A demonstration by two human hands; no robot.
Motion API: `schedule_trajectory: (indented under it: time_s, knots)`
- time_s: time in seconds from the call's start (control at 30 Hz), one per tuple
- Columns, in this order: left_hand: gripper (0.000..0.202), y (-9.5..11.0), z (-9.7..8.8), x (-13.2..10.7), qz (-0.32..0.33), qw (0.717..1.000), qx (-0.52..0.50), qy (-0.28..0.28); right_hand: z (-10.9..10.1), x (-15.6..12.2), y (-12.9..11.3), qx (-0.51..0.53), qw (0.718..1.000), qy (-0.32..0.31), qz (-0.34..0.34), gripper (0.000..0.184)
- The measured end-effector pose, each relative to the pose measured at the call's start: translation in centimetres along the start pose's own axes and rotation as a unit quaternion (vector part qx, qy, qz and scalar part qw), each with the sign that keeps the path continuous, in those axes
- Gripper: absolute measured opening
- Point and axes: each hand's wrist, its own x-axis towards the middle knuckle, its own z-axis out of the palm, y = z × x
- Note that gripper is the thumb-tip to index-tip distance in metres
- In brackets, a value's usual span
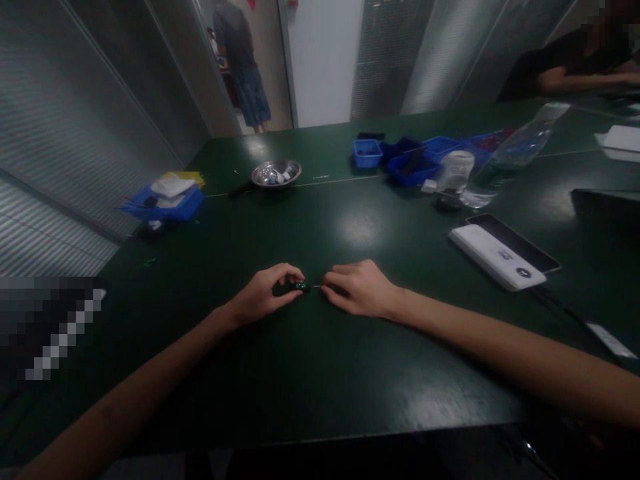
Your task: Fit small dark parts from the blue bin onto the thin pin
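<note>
Pinches a small black-and-green piece [301, 287] in the left hand [261, 293], low over the green table [350, 380], presumably to steady it. Appears to grasp the thin rod [315, 287] beside it by fingertip in the right hand [363, 288], seemingly to keep both in line. Leaves metal pan [259, 175] and white device [493, 253] well apart, likely for elbow room.

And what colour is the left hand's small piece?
The small piece shows green and black, head view.

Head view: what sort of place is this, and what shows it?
Probably a shared workroom: a big green table, blue bins on it, and another person at its far right.
</note>
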Motion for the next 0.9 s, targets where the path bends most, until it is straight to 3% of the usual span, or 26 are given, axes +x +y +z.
schedule_trajectory:
  time_s: [0.4, 0.53, 0.73, 0.9]
  knots:
    - [0.025, 1.2, 1.1, 0.4, -0.007, 1.0, -0.012, -0.019, 0.4, 0.3, -0.2, -0.019, 0.999, -0.016, -0.048, 0.033]
    - [0.029, 1.4, 1.4, 0.4, -0.004, 1.0, -0.007, -0.015, 0.4, 0.3, -0.3, -0.026, 0.999, -0.007, -0.024, 0.033]
    - [0.056, 1.4, 0.9, 0.5, -0.035, 0.998, 0.037, 0.047, 0.5, 0.1, -0.1, -0.028, 0.999, 0.003, 0.042, 0.032]
    - [0.039, 1.6, 0.8, 0.6, -0.02, 0.997, 0.055, 0.046, 0.3, 0.0, 0.0, -0.013, 1.0, 0.001, 0.025, 0.032]
